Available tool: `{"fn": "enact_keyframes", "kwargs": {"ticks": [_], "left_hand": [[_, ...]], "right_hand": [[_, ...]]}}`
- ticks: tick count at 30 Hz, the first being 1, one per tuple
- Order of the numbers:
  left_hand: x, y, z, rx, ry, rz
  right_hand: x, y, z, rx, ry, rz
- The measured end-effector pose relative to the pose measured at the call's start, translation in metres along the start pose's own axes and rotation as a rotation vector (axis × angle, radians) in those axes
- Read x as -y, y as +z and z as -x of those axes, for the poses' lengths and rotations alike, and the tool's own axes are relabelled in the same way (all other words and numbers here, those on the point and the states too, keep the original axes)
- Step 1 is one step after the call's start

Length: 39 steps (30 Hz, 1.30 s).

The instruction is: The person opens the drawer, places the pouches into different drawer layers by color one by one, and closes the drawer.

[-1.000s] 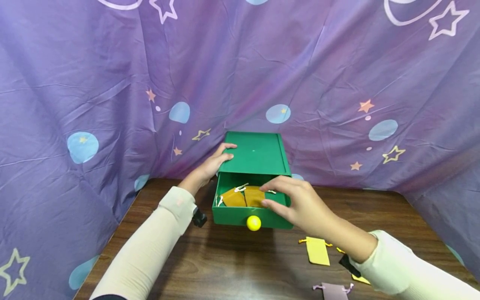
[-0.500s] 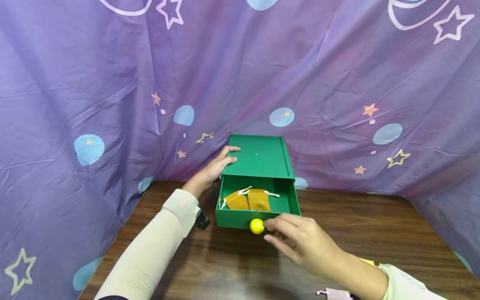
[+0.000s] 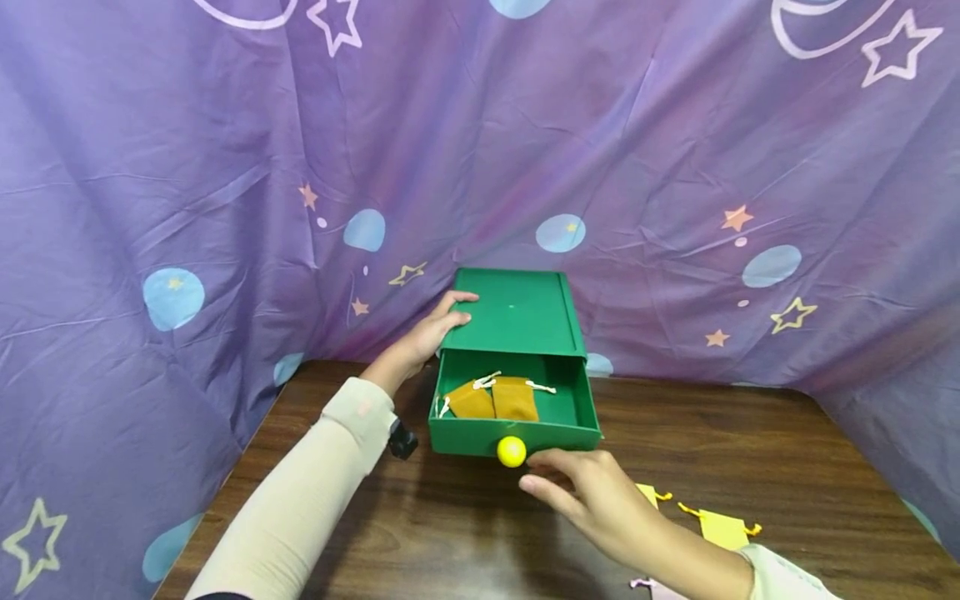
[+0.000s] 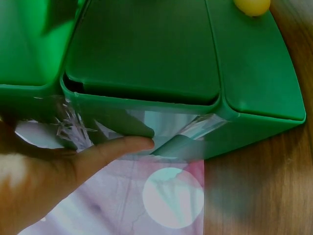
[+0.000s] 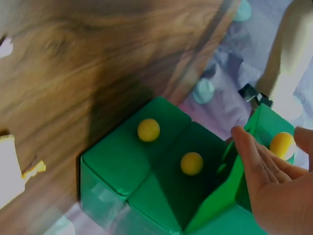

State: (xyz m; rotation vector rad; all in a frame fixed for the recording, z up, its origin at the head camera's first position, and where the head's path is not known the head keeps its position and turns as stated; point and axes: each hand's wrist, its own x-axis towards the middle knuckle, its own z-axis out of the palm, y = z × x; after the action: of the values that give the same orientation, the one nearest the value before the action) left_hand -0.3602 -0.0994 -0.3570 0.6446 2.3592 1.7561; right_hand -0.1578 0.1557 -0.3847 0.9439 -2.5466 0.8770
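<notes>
A green drawer cabinet (image 3: 513, 310) has its top drawer (image 3: 480, 436) pulled out. Inside the drawer lie two mustard drawstring pouches, a left pouch (image 3: 472, 402) and a right pouch (image 3: 515, 400), both with white cords. My left hand (image 3: 427, 335) rests on the cabinet's left top edge, and one finger (image 4: 122, 146) lies straight along the taped side in the left wrist view. Just right of the drawer's round yellow knob (image 3: 512, 452) is my right hand (image 3: 600, 504), thumb and forefinger apart. In the right wrist view the knob shows between fingers and thumb.
Two lower drawers with yellow knobs, one knob (image 5: 191, 163) and another knob (image 5: 148, 130), are pushed in. Yellow pouches lie on the wooden table at right, one pouch (image 3: 723, 529) near my sleeve. A pale pink pouch (image 3: 663, 591) lies at the front. A purple curtain (image 3: 660, 167) hangs behind.
My right hand has come out of the drawer down to the knob, then slightly lower. The right mustard pouch now lies uncovered in the drawer. My left hand stays on the cabinet.
</notes>
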Motion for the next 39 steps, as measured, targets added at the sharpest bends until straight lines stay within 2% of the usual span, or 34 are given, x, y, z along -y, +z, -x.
{"fn": "enact_keyframes", "kwargs": {"ticks": [2,4,9,11,15,19,23,27,34,39], "left_hand": [[0.0,0.0,0.0,0.002,0.002,-0.005],[0.001,0.0,0.0,0.002,0.003,-0.008],[0.0,0.0,0.002,-0.007,-0.004,0.007],[0.0,0.0,0.003,-0.007,-0.004,0.013],[0.001,0.0,0.002,-0.007,-0.005,0.005],[0.001,0.0,0.002,-0.007,-0.001,-0.002],[0.0,0.0,0.002,-0.007,0.011,0.0],[0.0,0.0,0.002,-0.006,0.007,-0.001],[0.001,0.0,0.001,-0.008,-0.001,0.003],[0.001,0.0,0.0,-0.008,-0.011,0.017]], "right_hand": [[0.001,0.0,-0.001,0.024,0.045,-0.068],[0.003,0.0,-0.003,0.069,0.107,-0.191],[0.002,0.001,-0.007,0.19,0.278,-0.633],[0.0,0.003,-0.007,0.216,0.32,-0.772],[-0.002,0.007,-0.009,0.239,0.387,-0.984],[-0.001,0.011,-0.01,0.249,0.493,-1.152],[0.002,0.014,-0.012,0.245,0.581,-1.274],[0.006,0.017,-0.013,0.242,0.63,-1.338],[0.011,0.022,-0.015,0.203,0.65,-1.399],[0.012,0.023,-0.017,0.178,0.656,-1.401]]}}
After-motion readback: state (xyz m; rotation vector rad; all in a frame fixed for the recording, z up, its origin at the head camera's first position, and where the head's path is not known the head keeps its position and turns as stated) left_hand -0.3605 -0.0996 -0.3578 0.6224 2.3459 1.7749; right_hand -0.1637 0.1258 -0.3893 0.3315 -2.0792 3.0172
